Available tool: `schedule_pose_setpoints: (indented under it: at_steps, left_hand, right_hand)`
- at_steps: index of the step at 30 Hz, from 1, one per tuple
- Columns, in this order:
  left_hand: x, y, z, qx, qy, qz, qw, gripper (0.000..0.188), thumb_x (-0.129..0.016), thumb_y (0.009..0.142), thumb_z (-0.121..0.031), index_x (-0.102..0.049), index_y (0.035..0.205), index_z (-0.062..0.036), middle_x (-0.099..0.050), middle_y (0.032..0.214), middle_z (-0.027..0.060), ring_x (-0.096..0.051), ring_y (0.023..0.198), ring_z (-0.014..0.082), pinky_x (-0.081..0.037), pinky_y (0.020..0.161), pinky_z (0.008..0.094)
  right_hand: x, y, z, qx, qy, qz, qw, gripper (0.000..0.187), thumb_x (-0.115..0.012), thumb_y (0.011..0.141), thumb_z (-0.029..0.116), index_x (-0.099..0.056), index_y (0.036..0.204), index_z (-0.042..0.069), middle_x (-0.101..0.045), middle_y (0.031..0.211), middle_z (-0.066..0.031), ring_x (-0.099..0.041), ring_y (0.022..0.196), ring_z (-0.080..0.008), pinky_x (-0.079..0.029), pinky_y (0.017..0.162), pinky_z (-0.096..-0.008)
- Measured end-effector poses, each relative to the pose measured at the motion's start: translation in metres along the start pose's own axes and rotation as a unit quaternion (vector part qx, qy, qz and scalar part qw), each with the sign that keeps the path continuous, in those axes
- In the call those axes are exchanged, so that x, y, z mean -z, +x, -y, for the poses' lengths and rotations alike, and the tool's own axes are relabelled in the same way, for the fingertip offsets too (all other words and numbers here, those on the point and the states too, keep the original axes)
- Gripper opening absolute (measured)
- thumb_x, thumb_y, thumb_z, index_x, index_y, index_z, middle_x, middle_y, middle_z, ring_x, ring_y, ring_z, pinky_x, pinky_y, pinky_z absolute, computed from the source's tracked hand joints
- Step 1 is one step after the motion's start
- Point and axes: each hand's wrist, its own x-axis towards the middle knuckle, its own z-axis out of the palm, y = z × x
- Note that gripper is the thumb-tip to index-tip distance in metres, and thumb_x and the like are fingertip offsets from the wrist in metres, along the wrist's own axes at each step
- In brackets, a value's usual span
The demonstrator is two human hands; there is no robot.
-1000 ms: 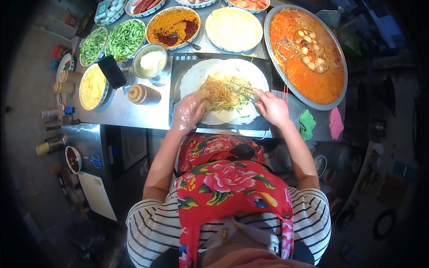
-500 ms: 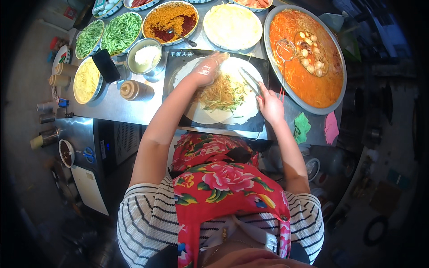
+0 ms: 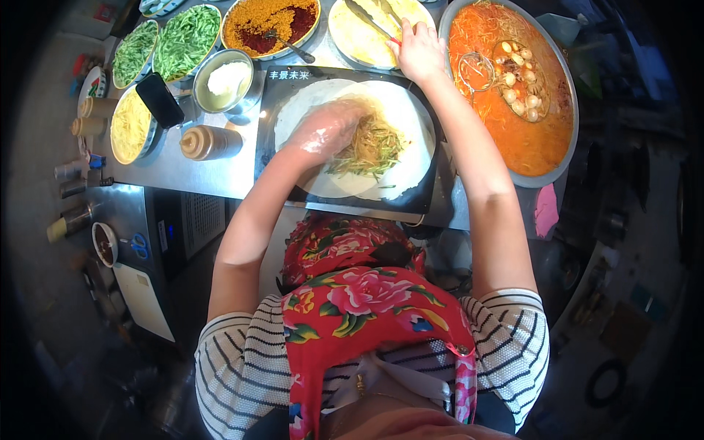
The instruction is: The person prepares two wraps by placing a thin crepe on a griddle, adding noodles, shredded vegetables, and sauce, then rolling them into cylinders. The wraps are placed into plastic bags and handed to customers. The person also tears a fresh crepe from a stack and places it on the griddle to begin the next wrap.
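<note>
Thin round white pancakes (image 3: pixel 302 176) overlap on a black board (image 3: pixel 273 117), with a heap of shredded filling (image 3: pixel 380 147) in pale brown and green strands on top. My left hand (image 3: pixel 330 128), in a clear plastic glove, is over the left side of the heap; motion blur smears its fingers. At the far side, my right hand (image 3: pixel 422 53) is closed on metal tongs (image 3: pixel 372 20). Their arms spread over a dish of pale yellow shreds (image 3: pixel 357 45); whether they touch the food I cannot make out.
A large basin of orange-red shreds (image 3: pixel 506 143) stands right, with a wire strainer (image 3: pixel 477 72) inside. Left are a metal bowl of white paste (image 3: pixel 229 79), a squeeze bottle (image 3: pixel 209 142), a phone (image 3: pixel 160 100) and dishes of green shreds (image 3: pixel 187 42). A pink cloth (image 3: pixel 545 211) hangs at the front edge.
My right hand has moved from the pancake's right side up to the pale yellow dish, tongs still in it. My left hand has come nearer, down onto the filling. My right forearm now hides the green cloth.
</note>
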Motion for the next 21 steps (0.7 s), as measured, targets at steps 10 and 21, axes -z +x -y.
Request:
schedule_pose_setpoints:
  at_steps: [10,21]
  left_hand:
    - [-0.069,-0.081,-0.064,0.109,0.108,0.257,0.954,0.022,-0.07,0.075,-0.013,-0.062,0.093,-0.0024,-0.068,0.078,0.014,-0.07,0.073,0.0292,-0.056,0.065,0.043]
    - [0.005,-0.017,0.019,0.173,-0.108,0.064,0.977,0.023,-0.065,0.091,-0.027,-0.072,0.101,-0.0086,-0.069,0.094,0.0179,-0.067,0.09,0.0353,-0.053,0.081,0.0454]
  right_hand:
    - [0.059,-0.133,0.022,0.184,0.224,0.059,0.955,0.037,-0.069,0.087,0.022,-0.063,0.119,0.005,-0.06,0.102,-0.0123,-0.059,0.1,-0.0305,-0.047,0.089,-0.0442]
    - [0.055,-0.216,0.054,0.241,0.306,0.122,0.913,0.011,-0.071,0.083,0.013,-0.069,0.092,0.006,-0.062,0.084,-0.0083,-0.059,0.083,-0.031,-0.048,0.078,-0.0398]
